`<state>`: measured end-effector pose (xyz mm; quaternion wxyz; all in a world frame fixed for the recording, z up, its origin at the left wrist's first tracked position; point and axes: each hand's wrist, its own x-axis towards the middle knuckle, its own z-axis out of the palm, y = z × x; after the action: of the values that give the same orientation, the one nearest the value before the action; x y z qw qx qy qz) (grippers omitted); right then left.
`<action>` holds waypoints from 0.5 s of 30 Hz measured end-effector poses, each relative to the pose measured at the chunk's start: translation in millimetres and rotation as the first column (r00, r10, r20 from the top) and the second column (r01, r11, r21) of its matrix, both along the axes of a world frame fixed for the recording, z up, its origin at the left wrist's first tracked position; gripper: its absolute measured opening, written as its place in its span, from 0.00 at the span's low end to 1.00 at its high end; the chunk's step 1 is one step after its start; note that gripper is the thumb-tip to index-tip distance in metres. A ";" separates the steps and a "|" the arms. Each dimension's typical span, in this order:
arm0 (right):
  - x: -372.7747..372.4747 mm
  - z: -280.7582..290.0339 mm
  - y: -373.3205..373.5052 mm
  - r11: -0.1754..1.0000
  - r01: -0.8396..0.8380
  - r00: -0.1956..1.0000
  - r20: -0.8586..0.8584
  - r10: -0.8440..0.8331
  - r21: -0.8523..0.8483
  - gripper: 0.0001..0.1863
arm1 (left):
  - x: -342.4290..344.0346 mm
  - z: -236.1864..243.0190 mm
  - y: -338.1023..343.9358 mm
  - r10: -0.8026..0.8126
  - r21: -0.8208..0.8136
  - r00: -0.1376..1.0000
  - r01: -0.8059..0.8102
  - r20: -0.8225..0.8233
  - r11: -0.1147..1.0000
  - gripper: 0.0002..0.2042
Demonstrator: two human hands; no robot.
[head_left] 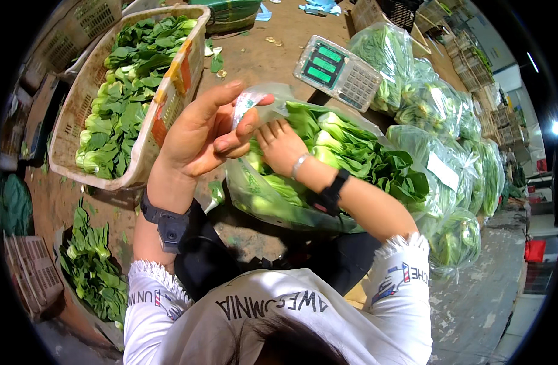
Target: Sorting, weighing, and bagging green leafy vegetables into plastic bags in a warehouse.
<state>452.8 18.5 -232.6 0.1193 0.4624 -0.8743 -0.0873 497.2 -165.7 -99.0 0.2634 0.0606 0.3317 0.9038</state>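
Observation:
My left hand (pixel 209 134) is raised at the left end of a clear plastic bag (pixel 264 210), its fingers curled round a white strip with coloured print (pixel 247 108). Whether that strip is a loose label or part of the bag, I cannot tell. Inside the bag's mouth, my right hand (pixel 283 148) lies on heads of bok choy (pixel 330 134), fingers stretched out and pointing up-left. The bok choy fills the bag, pale stems to the left and dark leaves to the right. The bag rests in front of my knees.
A large crate (pixel 150 131) of bok choy stands at the left. More bok choy (pixel 95 267) lies at the lower left. Beyond the bag sits a digital scale (pixel 338 72). Several filled bags (pixel 440 158) are piled at the right. Leaf scraps litter the brown floor (pixel 242 55).

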 end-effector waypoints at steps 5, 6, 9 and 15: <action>-6.7 22.2 5.5 0.992 0.126 0.970 0.210 -0.121 -0.014 0.08 | 0.3 3.6 -1.4 -0.042 -0.125 0.989 0.024 -0.142 0.992 0.26; -17.1 30.2 11.1 0.962 0.176 0.934 0.345 -0.096 -0.208 0.10 | -1.0 -0.5 -4.7 -0.039 -0.131 0.989 0.020 -0.140 0.991 0.26; -9.5 29.0 38.3 0.864 0.143 0.923 0.380 0.060 -0.483 0.15 | -2.7 -9.3 -14.3 -0.040 -0.005 0.999 0.040 -0.021 0.999 0.27; 1.0 50.9 54.1 0.967 0.244 0.799 0.550 -0.245 0.076 0.13 | -2.6 12.6 13.4 -0.057 -0.061 0.990 0.049 -0.133 0.997 0.28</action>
<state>453.8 72.6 -181.7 -0.1521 0.3513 -0.9232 0.0352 494.6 -152.3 -86.4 0.2663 0.1224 0.3730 0.8803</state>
